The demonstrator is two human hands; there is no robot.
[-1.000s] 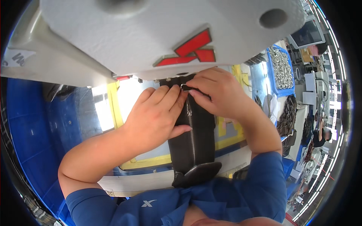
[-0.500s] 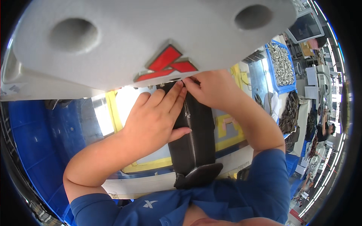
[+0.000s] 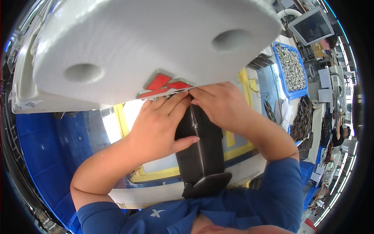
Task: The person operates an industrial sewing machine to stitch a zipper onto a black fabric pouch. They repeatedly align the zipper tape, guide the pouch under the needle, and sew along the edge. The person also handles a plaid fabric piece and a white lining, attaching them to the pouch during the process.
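A long black piece (image 3: 212, 144), leather-like, with a metal zipper (image 3: 197, 134) down its length, lies lengthwise in front of me. Its near end folds over into a rounded flap (image 3: 212, 182) close to my shirt. My left hand (image 3: 159, 123) rests on its left side, fingers flat and pointing away, thumb stretched out across the zipper. At the far end of the zipper, my right hand (image 3: 224, 103) pinches the black piece between thumb and fingers. The fingertips of both hands nearly meet there, just under a grey sewing machine head (image 3: 156, 46) with a red emblem, which hides the needle area.
To the left stands a large blue bin (image 3: 58, 144). Yellow tape (image 3: 159, 174) borders the work surface. At the right are a blue tray (image 3: 292, 93) of metal hooks, scissors-like tools (image 3: 269, 111), dark strips (image 3: 302, 121) and a monitor (image 3: 311, 26). A person (image 3: 343, 132) is farther off.
The view has shifted, so the machine head appears tilted and further left. My right fingers have bent down more over the zipper's far end; my left hand keeps nearly the same pose.
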